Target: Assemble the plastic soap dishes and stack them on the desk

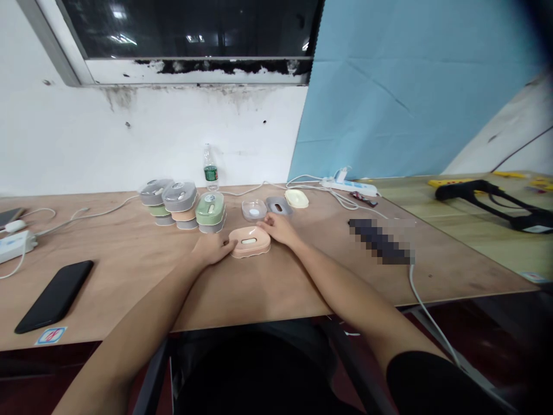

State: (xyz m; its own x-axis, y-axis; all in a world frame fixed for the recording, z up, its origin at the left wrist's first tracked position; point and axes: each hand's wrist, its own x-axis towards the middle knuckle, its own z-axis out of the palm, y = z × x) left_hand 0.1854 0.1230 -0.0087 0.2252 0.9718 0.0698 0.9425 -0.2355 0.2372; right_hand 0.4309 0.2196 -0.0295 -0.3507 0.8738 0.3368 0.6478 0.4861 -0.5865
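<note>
A peach dish (252,251) rests near the middle of your table (259,294), between your two hands. Your left hand (211,249) has its thumb at the dish's left side, while your right hand (280,227) curls at the far right corner, fingertips close to a clear plastic piece (254,210). Whether either grip is closed on the dish cannot be told. Beyond sit a grey dish (287,208) and a cream dish (296,199); stacked lidded boxes (210,214) and a bottle (211,173) stand farther left.

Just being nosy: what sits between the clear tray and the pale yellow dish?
A grey dish sits between them, seen in the head view.
</note>
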